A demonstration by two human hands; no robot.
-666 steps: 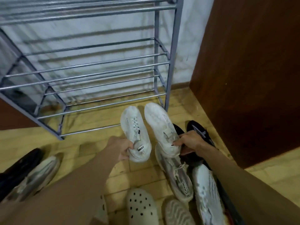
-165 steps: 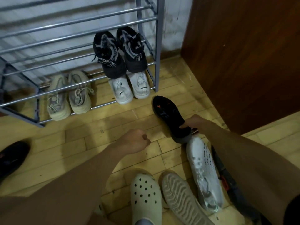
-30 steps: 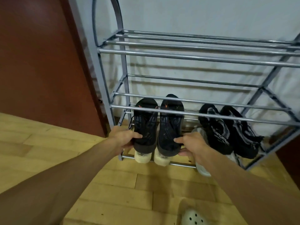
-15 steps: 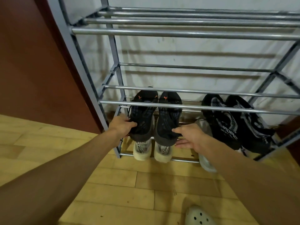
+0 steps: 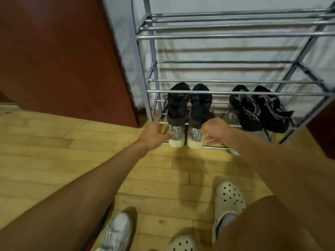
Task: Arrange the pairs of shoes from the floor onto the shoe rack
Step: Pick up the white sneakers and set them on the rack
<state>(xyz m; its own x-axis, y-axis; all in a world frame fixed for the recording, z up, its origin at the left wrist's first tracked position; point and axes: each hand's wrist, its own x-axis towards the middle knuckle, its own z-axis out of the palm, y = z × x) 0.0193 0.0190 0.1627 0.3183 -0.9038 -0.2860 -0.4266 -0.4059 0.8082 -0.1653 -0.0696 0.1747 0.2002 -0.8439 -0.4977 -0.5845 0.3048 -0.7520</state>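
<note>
Pulled back from black shoes point(image 5: 189, 104) now sitting on shoe rack point(image 5: 235, 92), left hand point(image 5: 154, 134) fingers spread apart, right hand point(image 5: 217, 131) fingers loosely curled, gripping nothing.

A grey metal rack point(image 5: 217, 36) stands against a white wall point(image 5: 217, 51), beside a brown panel point(image 5: 63, 60). At its left end a black pair point(image 5: 178, 104) sits on the second tier, heels outward, above a pale pair point(image 5: 176, 137) on the bottom tier. To the right lies a patterned black pair point(image 5: 251, 111), with a grey shoe point(image 5: 231, 116) below it. The left hand point(image 5: 154, 135), fingers spread, is at the pale pair's left heel. The right hand point(image 5: 216, 130), fingers loosely bent, hangs at the right black heel, gripping nothing. On the wood floor point(image 5: 54, 151) lies a white sneaker point(image 5: 117, 232); the feet wear clogs point(image 5: 229, 198).
</note>
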